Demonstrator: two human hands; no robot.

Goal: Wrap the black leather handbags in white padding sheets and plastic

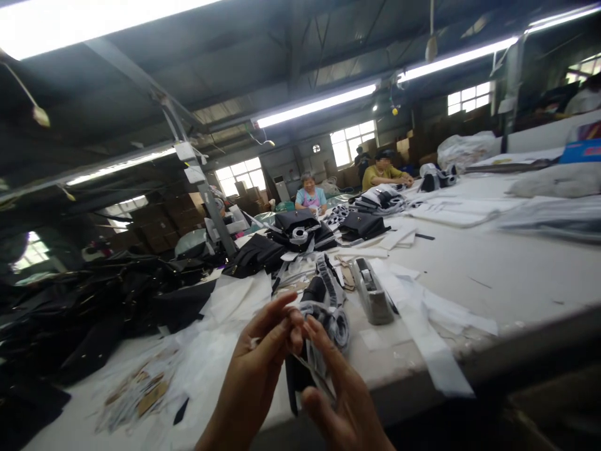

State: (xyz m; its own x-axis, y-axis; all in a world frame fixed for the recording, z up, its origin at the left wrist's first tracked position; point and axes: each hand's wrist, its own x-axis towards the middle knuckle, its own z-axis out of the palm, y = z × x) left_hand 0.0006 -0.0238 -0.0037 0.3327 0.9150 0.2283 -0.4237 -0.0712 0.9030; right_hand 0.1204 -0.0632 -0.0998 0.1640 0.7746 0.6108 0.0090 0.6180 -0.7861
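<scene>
My left hand (256, 369) and my right hand (340, 388) meet at the fingertips above the front edge of the white table (507, 269). A bit of something whitish shows between the left thumb and fingers, too small to name. Thin pale strips run down beside my right palm, partly hidden by it. My right thumb stands apart from its fingers. Just behind the hands lie black straps wrapped in clear plastic (340, 326). A black piece (298, 379) shows between my hands. The grey tape dispenser (373, 291) stands behind and to the right.
Black bags (359, 225) and a large black pile (107, 300) lie further back and left. White sheets (432, 332) hang over the front edge at right. Small scraps (150, 394) lie at left. Two people (310, 197) (385, 172) sit across the table.
</scene>
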